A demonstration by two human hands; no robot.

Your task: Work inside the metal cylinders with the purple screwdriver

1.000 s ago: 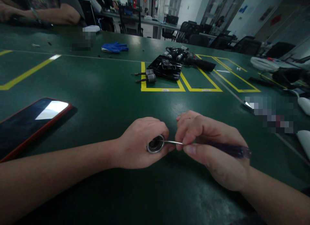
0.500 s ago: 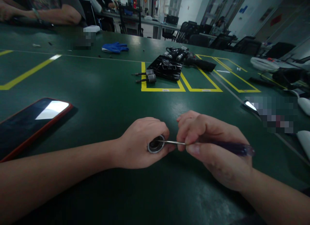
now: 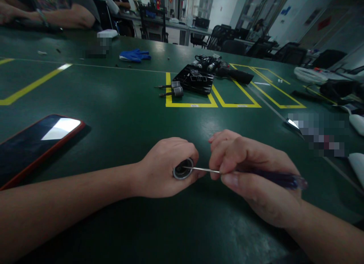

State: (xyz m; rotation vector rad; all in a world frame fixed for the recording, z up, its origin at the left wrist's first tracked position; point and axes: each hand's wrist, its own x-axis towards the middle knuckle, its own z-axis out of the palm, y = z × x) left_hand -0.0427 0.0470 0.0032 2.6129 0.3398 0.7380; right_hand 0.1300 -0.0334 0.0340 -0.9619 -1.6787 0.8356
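Observation:
My left hand (image 3: 163, 167) is wrapped round a hollow round part (image 3: 178, 173) with a metal rim, its open end turned to the right. Most of that part is hidden inside the fist. To the right, my right hand (image 3: 253, 176) grips a screwdriver (image 3: 287, 179) with a dark purplish, translucent handle. The thumb and fingers pinch its thin metal shaft, which points left. The shaft's tip reaches into the open end of the round part; what it touches inside is too dark to tell.
On the green table (image 3: 119, 104) lie a phone (image 3: 31, 142) at left, a blue glove (image 3: 135, 55), two small motor-like parts (image 3: 178, 91), a black bag (image 3: 196, 80) with cables and yellow tape outlines. A person (image 3: 57, 10) sits across at upper left.
My right hand has shifted slightly right and down with the screwdriver, and a bit more of the shaft shows. My left hand has hardly moved.

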